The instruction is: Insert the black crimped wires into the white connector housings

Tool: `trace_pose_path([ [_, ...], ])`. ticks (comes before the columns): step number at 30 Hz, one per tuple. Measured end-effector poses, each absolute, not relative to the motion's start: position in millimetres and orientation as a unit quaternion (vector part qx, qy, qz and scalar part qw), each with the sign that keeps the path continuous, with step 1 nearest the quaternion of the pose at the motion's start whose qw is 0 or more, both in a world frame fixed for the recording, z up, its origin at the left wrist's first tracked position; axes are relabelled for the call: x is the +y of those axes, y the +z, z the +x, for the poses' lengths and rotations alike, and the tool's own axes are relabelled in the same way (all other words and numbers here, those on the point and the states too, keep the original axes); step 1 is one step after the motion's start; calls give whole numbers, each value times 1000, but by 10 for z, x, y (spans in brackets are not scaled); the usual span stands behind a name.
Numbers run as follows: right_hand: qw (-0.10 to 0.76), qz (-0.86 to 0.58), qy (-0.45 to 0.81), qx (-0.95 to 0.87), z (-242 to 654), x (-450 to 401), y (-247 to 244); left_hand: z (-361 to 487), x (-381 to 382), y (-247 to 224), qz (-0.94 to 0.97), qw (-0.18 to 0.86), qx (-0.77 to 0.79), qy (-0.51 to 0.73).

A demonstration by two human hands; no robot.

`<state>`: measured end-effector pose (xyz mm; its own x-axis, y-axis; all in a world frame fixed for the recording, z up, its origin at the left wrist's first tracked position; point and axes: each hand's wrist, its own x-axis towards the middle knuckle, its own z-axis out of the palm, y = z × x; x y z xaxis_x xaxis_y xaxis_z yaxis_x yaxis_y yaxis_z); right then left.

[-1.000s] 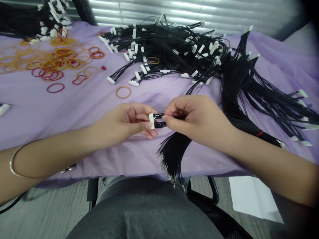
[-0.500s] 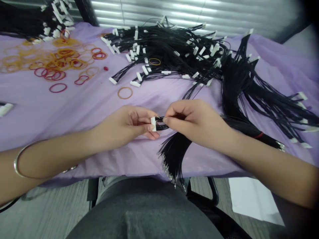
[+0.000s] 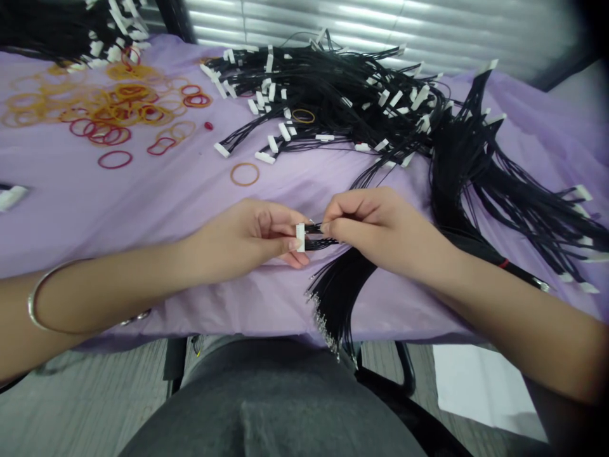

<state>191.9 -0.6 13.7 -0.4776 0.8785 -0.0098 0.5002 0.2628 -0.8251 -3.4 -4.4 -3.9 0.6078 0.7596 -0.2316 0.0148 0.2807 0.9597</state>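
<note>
Between the thumb and fingers of my left hand (image 3: 259,235) is a small white connector housing (image 3: 300,237), held above the purple cloth. Black wires (image 3: 320,244) run out of its right side in two groups with a gap between them. My right hand (image 3: 375,222) pinches a thin black wire close to the housing; the wire's tip is hidden. Under the right hand, a bundle of loose black wires (image 3: 340,289) with bare metal terminals fans out toward the table's front edge.
A heap of black wire harnesses (image 3: 333,95) with white connectors lies at the back. More harnesses (image 3: 523,190) spread to the right, beside a wire bundle tied with a red band (image 3: 504,263). Yellow and red rubber bands (image 3: 128,108) are scattered at back left on the purple cloth (image 3: 157,209).
My right hand has shifted slightly right, away from the housing, showing a little more wire. My left hand keeps its hold. The whole view has moved a little.
</note>
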Motion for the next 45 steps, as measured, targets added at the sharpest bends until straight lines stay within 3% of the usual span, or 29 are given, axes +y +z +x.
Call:
trace_pose_path([
  [16,195,-430,377,-797,1911,-19,94,-74,-32,-82,574,696,361,239],
  [22,222,-408,240,-852,1846,-107,25,-83,-19,-98,532,725,366,238],
  [29,231,-392,218,-864,1825,-2,21,-84,-5,-107,504,740,373,243],
  [35,348,-319,114,-874,1951,58,231,-79,1,-104,471,740,384,287],
  [40,281,-262,160,-909,1952,-14,109,-81,-6,-57,451,751,381,294],
  [45,300,-302,147,-893,1942,-6,-16,-99,0,-24,452,756,385,276],
])
